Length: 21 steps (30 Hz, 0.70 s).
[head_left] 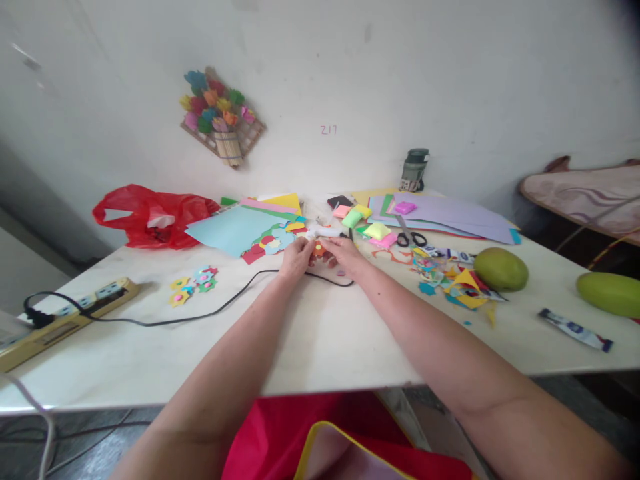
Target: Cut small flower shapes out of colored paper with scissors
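Near the middle of the table, my left hand [297, 257] and my right hand [345, 255] meet with fingers closed. Between them is a small orange-brown paper flower [319, 250] with a yellow centre, pinched at its two sides; the fingers partly cover it. Just beyond my fingertips lies a white glue gun [324, 231], its black cord [215, 313] running left across the table. Left of my left hand are coloured paper cutouts [273, 241] in red, green and pale blue. Small finished-looking paper flowers [206, 279] rest farther left.
A yellowish power strip [70, 320] and a red plastic bag [145, 217] occupy the left side. To the right are soft coloured packets [377, 231], black-handled scissors [412, 238], paper scraps [450, 283], a green fruit [501, 269] and a tube-like packet [575, 330]. A bottle [414, 171] stands behind.
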Each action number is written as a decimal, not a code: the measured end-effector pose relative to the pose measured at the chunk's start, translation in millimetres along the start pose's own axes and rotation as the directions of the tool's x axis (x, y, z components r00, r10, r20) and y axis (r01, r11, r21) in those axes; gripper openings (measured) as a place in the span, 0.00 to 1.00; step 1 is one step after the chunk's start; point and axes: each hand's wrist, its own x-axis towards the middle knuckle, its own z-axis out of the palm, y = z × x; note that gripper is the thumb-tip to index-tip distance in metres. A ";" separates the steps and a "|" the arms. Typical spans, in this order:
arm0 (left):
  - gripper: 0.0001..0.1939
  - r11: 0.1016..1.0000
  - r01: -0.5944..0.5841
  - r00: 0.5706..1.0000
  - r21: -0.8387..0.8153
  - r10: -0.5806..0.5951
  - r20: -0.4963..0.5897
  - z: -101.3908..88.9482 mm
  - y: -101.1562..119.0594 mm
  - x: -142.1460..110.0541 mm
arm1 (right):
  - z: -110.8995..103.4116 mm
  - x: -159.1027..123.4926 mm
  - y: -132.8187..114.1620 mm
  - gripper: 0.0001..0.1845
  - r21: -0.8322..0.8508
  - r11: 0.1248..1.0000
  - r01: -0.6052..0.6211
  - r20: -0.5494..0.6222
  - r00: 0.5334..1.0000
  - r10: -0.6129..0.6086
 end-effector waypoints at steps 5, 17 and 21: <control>0.15 0.999 0.010 1.000 -0.035 -0.010 0.006 -0.3 -1.4 0.8 | -0.4 -2.4 -1.8 0.12 -0.020 1.000 -0.022 0.022 0.999 0.023; 0.14 0.999 0.039 0.998 -0.004 -0.039 0.043 -2.1 2.2 -2.6 | -1.9 7.4 8.9 0.11 -0.046 0.999 -0.012 0.005 1.000 0.012; 0.14 0.999 0.030 0.999 0.017 -0.031 0.041 -2.6 1.4 -1.5 | -1.2 7.6 8.2 0.09 -0.017 1.000 -0.012 0.002 1.000 0.012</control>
